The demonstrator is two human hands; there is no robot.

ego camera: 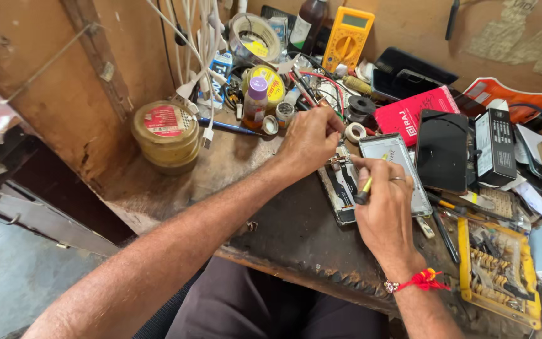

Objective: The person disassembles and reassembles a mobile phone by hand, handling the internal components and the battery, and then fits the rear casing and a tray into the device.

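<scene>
The person is working at a cluttered wooden tabletop with both hands over an opened phone that is lying flat near the middle, its inner board facing up. The left hand is resting at the phone's upper end, its fingers curled down and pinching at something small there; what the grip is closing on is too small to tell. The right hand is holding a slim yellow-and-black screwdriver in a closed grip between thumb and fingers, with the tool lying against the phone's right edge. A red thread is sitting around the right wrist.

Just beside the phone, on its right, a detached screen panel is lying face up, and a black phone back is lying beyond it. A yellow tray of bits is sitting near the right forearm. Farther back, a yellow multimeter is leaning against the wall, and a round tin is standing well apart at the left.
</scene>
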